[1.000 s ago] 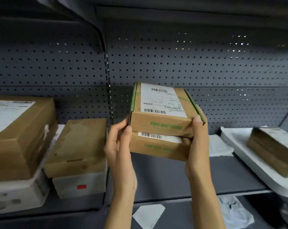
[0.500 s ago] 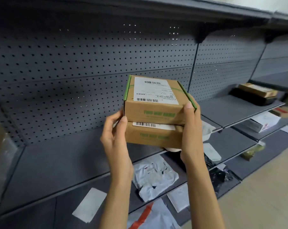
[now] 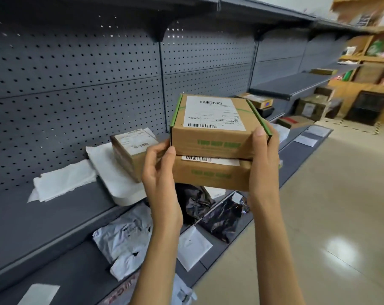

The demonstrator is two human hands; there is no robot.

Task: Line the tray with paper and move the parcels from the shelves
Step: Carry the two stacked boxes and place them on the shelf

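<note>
Two stacked cardboard parcels, the upper parcel [image 3: 213,126] on the lower parcel [image 3: 210,172], are held in the air in front of the grey shelving. The left hand [image 3: 160,172] grips their left end, the right hand [image 3: 263,164] their right end. Behind them on the shelf [image 3: 43,216] a white tray [image 3: 114,172], paper-lined, carries one labelled box [image 3: 131,153]; folded paper [image 3: 63,181] lies beside it. Black bags [image 3: 221,216] and white mailers [image 3: 125,241] crowd the lower shelf.
</note>
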